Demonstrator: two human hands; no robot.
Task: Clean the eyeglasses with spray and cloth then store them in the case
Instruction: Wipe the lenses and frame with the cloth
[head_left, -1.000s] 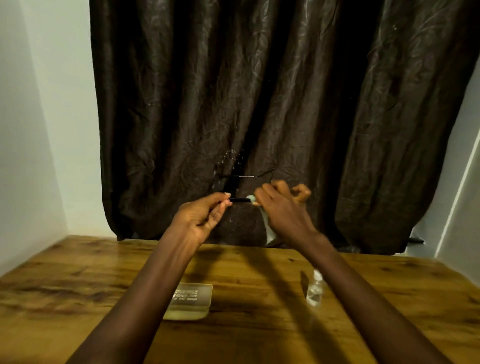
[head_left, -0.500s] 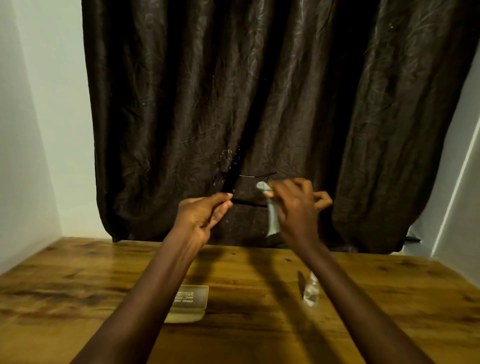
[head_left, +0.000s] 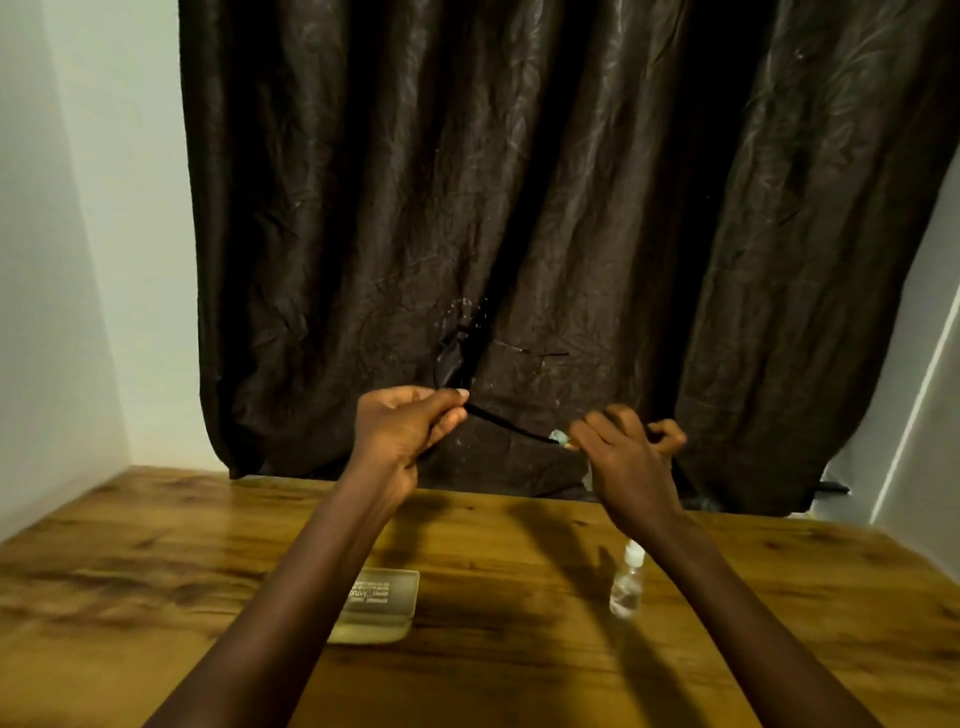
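Observation:
Black eyeglasses (head_left: 451, 358) are held up in front of the dark curtain, hard to make out against it. My left hand (head_left: 404, 427) pinches the frame near the hinge, with one temple arm (head_left: 511, 427) running down to the right. My right hand (head_left: 626, 454) grips a pale green cloth (head_left: 560, 438) around the tip of that temple arm; most of the cloth is hidden behind the hand. A translucent glasses case (head_left: 382, 603) lies shut on the wooden table (head_left: 130, 582) below my left forearm. A small clear spray bottle (head_left: 627, 584) stands beside my right forearm.
A dark brown curtain (head_left: 571, 208) hangs behind the table's far edge. White walls close in on the left and right sides.
My right hand slid the cloth down and right along the temple arm to its tip. My left hand tilted the glasses, so the arm now slopes downward.

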